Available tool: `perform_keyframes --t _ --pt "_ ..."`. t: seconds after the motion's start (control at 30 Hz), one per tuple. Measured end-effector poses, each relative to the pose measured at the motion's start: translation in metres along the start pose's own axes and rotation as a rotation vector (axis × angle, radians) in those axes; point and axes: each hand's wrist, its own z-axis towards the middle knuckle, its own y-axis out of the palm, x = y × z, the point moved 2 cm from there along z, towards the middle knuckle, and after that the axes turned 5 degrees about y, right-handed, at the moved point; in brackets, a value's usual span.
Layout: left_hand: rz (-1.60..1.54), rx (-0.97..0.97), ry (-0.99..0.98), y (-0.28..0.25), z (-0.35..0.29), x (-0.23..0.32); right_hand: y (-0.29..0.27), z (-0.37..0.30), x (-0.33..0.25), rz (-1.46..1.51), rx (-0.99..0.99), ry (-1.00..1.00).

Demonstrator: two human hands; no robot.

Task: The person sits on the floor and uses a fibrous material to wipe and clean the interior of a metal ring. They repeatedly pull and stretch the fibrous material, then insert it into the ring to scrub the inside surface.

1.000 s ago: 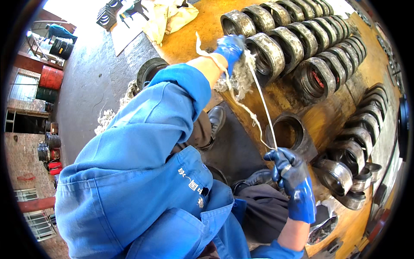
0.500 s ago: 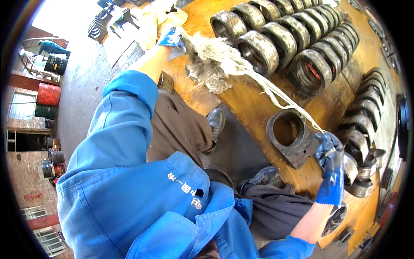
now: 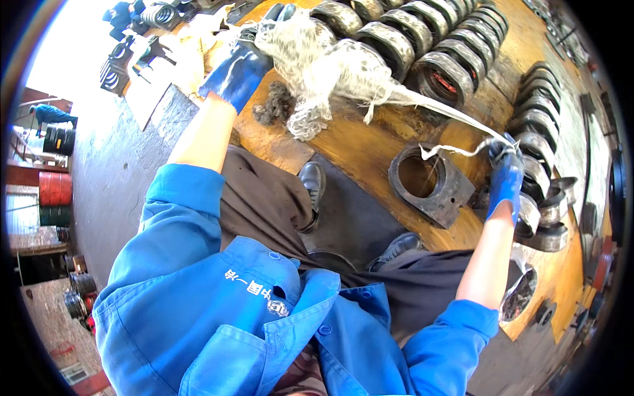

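A tangled bundle of white cotton yarn (image 3: 350,66) stretches across the table between my gloved hands. My left hand (image 3: 243,63), in a blue rubber glove, is closed on its bulky, fluffy end at the upper left. The strands narrow toward my right hand (image 3: 506,164), also in a blue glove, whose fingers are wrapped round the thin end. One loose strand curls away beside that hand. Below the yarn, a dark metal block with a large round bore (image 3: 432,185) lies flat on the table. A small dark grey clump of fibre (image 3: 274,104) sits near my left wrist.
Rows of thick metal rings (image 3: 442,76) stand on the yellow-brown wooden table (image 3: 356,148), with another row (image 3: 538,125) along the right. Several loose rings (image 3: 551,214) sit by my right forearm. At far left, another person (image 3: 53,115) bends near drums (image 3: 58,140).
Both hands have risen in the picture with the yarn stretched between them. A loose strand now curls near my right hand. The whole view has shifted slightly.
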Motion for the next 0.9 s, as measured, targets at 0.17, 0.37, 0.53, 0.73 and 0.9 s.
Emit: perform_keyframes --t 0.17,0.37,0.53,0.73,0.9 --pt "0.112 0.06 -0.353 0.037 0.001 -0.046 -0.076 0.102 0.028 0.749 0.143 0.204" --pt "0.539 0.098 -0.8 0.041 -0.033 -0.118 -0.04 0.081 -0.022 1.025 -0.145 0.209" --pt "1.583 -0.686 -0.641 0.076 -0.042 -0.162 -0.007 0.003 -0.066 1.005 -0.727 0.268" --pt "2.23 -0.376 -1.191 0.021 -0.036 -0.164 0.103 -0.153 -0.064 0.5 -1.022 0.437" --pt "2.218 0.311 -1.292 -0.047 -0.003 -0.105 0.138 -0.25 -0.024 -0.135 -0.827 0.561"
